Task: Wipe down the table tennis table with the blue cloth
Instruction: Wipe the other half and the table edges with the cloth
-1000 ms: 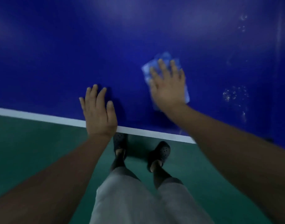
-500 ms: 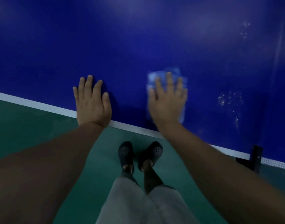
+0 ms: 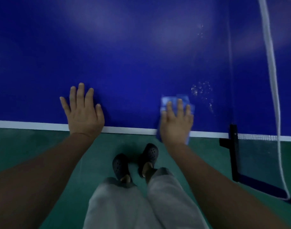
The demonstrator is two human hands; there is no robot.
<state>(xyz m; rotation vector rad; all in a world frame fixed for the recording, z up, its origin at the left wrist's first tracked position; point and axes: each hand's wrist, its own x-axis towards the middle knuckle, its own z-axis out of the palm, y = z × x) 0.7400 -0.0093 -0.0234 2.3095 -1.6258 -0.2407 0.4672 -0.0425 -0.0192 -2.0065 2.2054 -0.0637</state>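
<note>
1. Pressing flat on the blue cloth (image 3: 165,101), the right hand (image 3: 176,123) keeps its fingers straight, with nothing gripped.
2. The blue cloth lies at the near edge of the table tennis table (image 3: 125,55), its near end overhanging the white edge line (image 3: 133,130).
3. Well to its left, the left hand (image 3: 84,113) rests on the table — palm down, fingers spread, holding nothing.
4. Pale specks (image 3: 201,90) sit just beyond the cloth to the right; the net post (image 3: 233,146) is further right.

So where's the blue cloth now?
In the head view, the blue cloth lies under the right hand at the table edge, left of the net post.
</note>
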